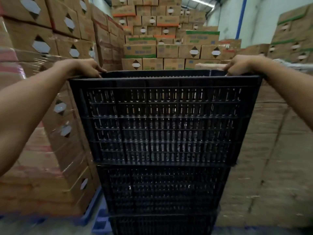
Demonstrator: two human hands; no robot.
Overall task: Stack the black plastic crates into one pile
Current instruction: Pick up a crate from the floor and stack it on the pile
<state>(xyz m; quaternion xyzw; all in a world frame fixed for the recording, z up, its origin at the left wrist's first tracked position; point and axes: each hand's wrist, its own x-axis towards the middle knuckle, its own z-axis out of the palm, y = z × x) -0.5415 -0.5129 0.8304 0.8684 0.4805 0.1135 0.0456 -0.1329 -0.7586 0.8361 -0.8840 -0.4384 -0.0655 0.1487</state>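
Observation:
A pile of black slotted plastic crates rises in front of me. The top crate [162, 119] is the largest in view, and its rim sits at chest height. Below it a second crate [162, 189] and part of a third crate [162, 225] show. My left hand [84, 67] grips the top crate's left rim corner, fingers curled over the edge. My right hand [240, 65] grips the right rim corner the same way. Both forearms reach in from the frame's sides. The inside of the top crate is hidden.
Stacked cardboard boxes [55, 39] wall the left side, more boxes [169, 48] fill the back, and wrapped cartons [274, 158] stand close on the right. A blue pallet [100, 216] lies at the floor on the left. The aisle is narrow.

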